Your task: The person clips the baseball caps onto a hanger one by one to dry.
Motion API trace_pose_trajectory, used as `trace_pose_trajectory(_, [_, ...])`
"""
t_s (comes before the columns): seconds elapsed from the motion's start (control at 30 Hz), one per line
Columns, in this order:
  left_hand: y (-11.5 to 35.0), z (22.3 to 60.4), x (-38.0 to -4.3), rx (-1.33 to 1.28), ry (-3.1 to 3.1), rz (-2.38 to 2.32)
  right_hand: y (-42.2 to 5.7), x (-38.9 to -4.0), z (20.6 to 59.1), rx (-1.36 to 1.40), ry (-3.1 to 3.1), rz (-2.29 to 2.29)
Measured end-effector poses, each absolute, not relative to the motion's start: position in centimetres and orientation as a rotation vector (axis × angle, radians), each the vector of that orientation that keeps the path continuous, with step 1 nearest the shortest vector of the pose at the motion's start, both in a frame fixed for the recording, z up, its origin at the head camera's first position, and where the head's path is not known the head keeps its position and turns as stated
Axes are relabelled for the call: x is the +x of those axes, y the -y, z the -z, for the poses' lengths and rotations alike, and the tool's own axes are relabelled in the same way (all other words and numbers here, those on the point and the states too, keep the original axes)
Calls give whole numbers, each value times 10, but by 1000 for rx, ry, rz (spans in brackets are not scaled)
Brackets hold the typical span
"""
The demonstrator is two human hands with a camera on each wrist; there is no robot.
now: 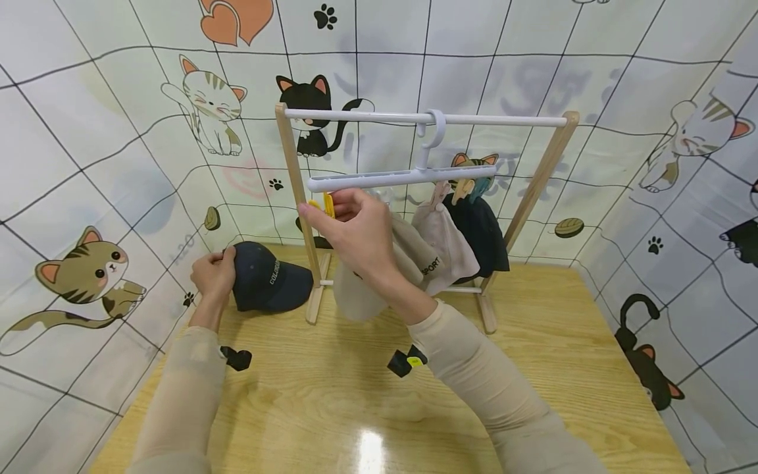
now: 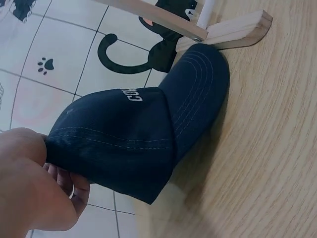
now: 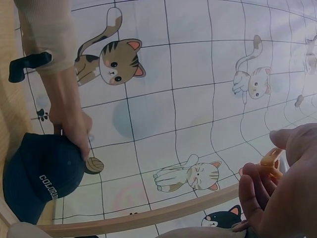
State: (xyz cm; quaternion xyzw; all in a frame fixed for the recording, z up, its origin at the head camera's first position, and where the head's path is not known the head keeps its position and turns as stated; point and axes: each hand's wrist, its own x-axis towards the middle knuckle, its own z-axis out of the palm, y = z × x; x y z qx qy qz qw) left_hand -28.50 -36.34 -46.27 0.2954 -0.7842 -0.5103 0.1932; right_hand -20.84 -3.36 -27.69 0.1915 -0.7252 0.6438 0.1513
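A dark navy cap (image 1: pixel 266 280) with white lettering is held at its back edge by my left hand (image 1: pixel 214 273), left of the rack. In the left wrist view the navy cap (image 2: pixel 114 129) tilts with its brim toward the rack's wooden foot. My right hand (image 1: pixel 364 230) pinches a yellow clip (image 1: pixel 329 205) under the left end of the white hanger (image 1: pixel 403 178). The yellow clip (image 3: pixel 271 161) also shows between thumb and fingers in the right wrist view. A beige cap (image 1: pixel 358 296), a pale pink cap (image 1: pixel 447 243) and a black cap (image 1: pixel 482 230) hang below the hanger, the beige one partly hidden by my right arm.
The hanger hooks over the white bar (image 1: pixel 367 116) of a rack with wooden legs (image 1: pixel 539 178). A pink clip (image 1: pixel 439 194), a beige clip (image 1: pixel 462 189) and a teal clip (image 1: pixel 480 189) are at the hanger's right. Cat-print cloth walls surround the wooden table (image 1: pixel 331 408).
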Motion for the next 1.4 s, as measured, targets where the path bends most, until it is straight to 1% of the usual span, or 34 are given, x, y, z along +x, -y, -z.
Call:
trace_pose_trajectory(0.33, [351, 451, -277, 494, 2251, 1109, 35, -212, 275, 538, 2050, -1878])
trace_pose_trajectory(1.13, [329, 407, -244, 55, 2272, 845, 24, -209, 270, 559, 2132, -1957])
trace_pose_trajectory(1.4, [320, 388, -226, -79, 2328, 800, 19, -206, 267, 553, 2195, -1920])
